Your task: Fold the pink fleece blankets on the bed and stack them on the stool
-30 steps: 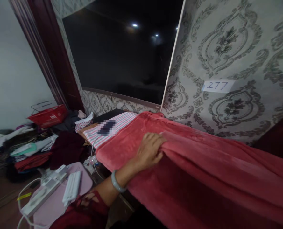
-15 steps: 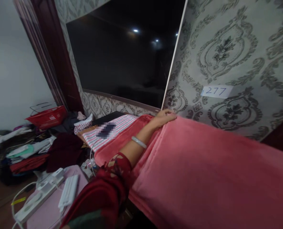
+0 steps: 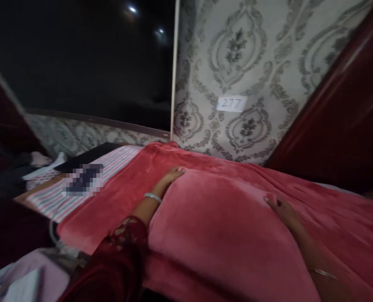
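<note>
A pink plush blanket point(image 3: 217, 226) is held up in front of me, its near part hanging towards me. My left hand point(image 3: 174, 173) is closed on its far left corner, fingers curled over the edge. Around its far right corner the fingers of my right hand point(image 3: 282, 209) are closed, pinching a bit of the fabric. Below and beyond it spreads a red plush cover point(image 3: 110, 201) of similar material, wrinkled on the right side. Where the held piece meets the cover underneath is partly hidden.
A striped cloth point(image 3: 54, 205) with a blurred-out dark object lies at left, near a black flat panel point(image 3: 88, 156). Behind stand a large television point(image 3: 88, 63) and a patterned wall with a paper label point(image 3: 231, 103). A white cable point(image 3: 52, 230) hangs at the left edge.
My view has turned right, and my right hand has come into sight holding the blanket's right corner. The blanket sits lower against the wall, with my left hand still on its left corner.
</note>
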Action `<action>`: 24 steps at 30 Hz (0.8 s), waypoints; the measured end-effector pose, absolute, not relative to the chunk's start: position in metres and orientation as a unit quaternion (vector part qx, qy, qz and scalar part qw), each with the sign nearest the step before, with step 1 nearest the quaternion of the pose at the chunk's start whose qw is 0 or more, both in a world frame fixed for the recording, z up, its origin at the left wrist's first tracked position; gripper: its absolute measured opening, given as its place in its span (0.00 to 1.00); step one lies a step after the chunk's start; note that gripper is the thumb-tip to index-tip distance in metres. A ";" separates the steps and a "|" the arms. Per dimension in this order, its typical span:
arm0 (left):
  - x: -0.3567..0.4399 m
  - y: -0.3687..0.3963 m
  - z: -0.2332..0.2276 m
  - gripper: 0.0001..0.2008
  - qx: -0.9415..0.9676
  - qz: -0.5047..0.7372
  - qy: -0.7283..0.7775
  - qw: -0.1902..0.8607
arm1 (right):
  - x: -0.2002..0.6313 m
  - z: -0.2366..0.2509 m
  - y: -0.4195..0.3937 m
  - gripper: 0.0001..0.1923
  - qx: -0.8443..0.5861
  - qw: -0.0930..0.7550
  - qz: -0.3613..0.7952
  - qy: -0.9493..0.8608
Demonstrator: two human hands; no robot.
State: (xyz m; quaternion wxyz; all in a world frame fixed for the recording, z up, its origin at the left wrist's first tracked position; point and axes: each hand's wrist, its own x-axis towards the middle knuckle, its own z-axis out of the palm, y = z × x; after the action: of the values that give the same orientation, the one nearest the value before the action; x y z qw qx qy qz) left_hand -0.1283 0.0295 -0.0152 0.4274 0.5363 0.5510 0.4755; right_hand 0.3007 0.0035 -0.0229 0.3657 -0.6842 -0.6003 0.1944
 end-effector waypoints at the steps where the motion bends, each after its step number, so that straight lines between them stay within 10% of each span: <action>1: -0.128 0.033 -0.019 0.27 0.534 0.478 0.551 0.428 | 0.305 -0.029 0.014 0.10 -0.694 0.370 0.208 -0.582; 17: -0.133 0.036 -0.014 0.39 0.508 0.491 0.575 0.413 | 0.328 -0.073 0.041 0.29 -0.616 0.503 0.232 -0.560; 24: -0.129 -0.006 -0.002 0.28 0.507 0.524 0.564 0.387 | 0.327 -0.060 0.018 0.32 -0.603 0.507 0.263 -0.557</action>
State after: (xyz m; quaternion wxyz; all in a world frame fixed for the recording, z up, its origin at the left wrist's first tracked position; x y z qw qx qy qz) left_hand -0.1288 -0.0060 -0.0020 0.3874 0.5074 0.5636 0.5243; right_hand 0.3274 0.0181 -0.0596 0.5068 -0.6031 -0.5568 0.2632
